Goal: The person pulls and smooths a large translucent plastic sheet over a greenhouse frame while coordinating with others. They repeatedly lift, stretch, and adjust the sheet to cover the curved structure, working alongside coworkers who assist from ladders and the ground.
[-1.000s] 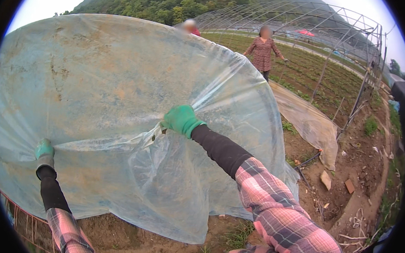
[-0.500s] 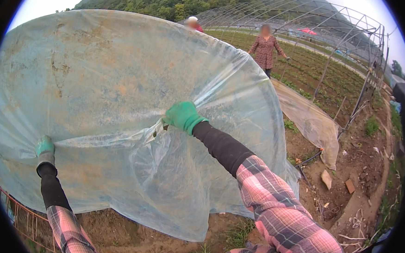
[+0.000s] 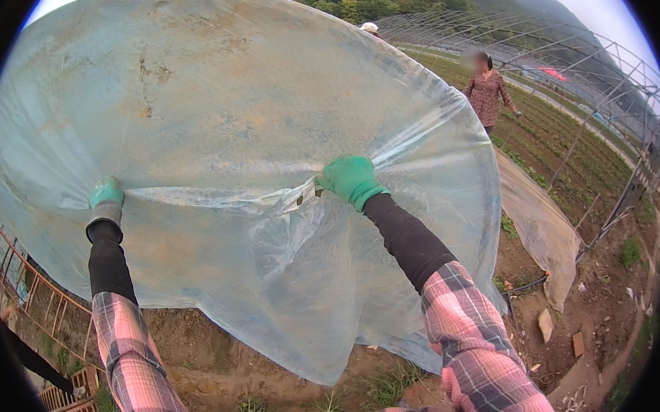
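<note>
A large, cloudy plastic sheet [image 3: 222, 116] with brownish stains spreads in front of me, its lower edge hanging loose above the soil. My right hand [image 3: 350, 181], in a green glove, is closed on a bunched part of it near the middle. Creases run from that fist toward the upper right and across to the left. My left hand [image 3: 107, 194], gloved in green and grey, grips the sheet farther left, with a taut fold stretching between the two hands. Small dark bits show in the gathered plastic beside my right hand. Both fists hide the pinched plastic inside them.
Beyond the sheet stand a person in a patterned top [image 3: 486, 95] and another with a white cap [image 3: 369, 28]. A bare metal hoop frame [image 3: 580, 63] spans planted rows at right. A rusty railing [image 3: 55, 306] lies lower left; a brick [image 3: 578, 343] rests on the soil.
The view has swung left, so everything sits farther right. Both hands keep their hold and appear raised a little with the sheet. The person in the patterned top has turned the head.
</note>
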Available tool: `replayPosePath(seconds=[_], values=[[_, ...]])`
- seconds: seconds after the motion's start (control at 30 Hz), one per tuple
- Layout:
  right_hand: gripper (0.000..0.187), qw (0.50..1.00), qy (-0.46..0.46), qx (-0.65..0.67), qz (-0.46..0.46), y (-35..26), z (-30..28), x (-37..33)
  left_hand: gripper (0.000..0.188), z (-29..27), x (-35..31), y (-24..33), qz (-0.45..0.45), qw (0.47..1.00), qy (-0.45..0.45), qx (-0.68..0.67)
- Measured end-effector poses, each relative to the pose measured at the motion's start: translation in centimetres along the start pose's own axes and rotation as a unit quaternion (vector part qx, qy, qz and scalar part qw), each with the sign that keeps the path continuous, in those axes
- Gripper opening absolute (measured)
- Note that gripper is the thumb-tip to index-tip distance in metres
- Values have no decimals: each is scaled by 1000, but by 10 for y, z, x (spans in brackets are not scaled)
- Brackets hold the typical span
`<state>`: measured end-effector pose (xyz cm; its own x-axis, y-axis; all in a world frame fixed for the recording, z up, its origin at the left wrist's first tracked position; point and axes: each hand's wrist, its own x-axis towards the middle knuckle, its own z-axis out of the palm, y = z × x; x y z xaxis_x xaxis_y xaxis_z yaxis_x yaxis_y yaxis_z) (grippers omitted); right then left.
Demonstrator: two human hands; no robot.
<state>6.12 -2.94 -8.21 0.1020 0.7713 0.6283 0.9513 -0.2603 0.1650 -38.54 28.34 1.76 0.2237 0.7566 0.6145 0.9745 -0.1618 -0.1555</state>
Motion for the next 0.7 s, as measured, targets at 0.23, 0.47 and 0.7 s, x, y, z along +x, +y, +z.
replayPosePath(seconds=[0.23, 0.47, 0.7], values=[[39, 999, 31, -13, -11, 2, 3, -1, 24, -24, -11, 13, -20, 999, -41, 15], [38, 999, 40, -23, -11, -3, 3, -1, 23, -21, -8, 11, -20, 998, -47, 22], [35, 995, 84, -36, -32, 0, 0, -4, 22, -38, -17, 17, -34, 998, -49, 9]])
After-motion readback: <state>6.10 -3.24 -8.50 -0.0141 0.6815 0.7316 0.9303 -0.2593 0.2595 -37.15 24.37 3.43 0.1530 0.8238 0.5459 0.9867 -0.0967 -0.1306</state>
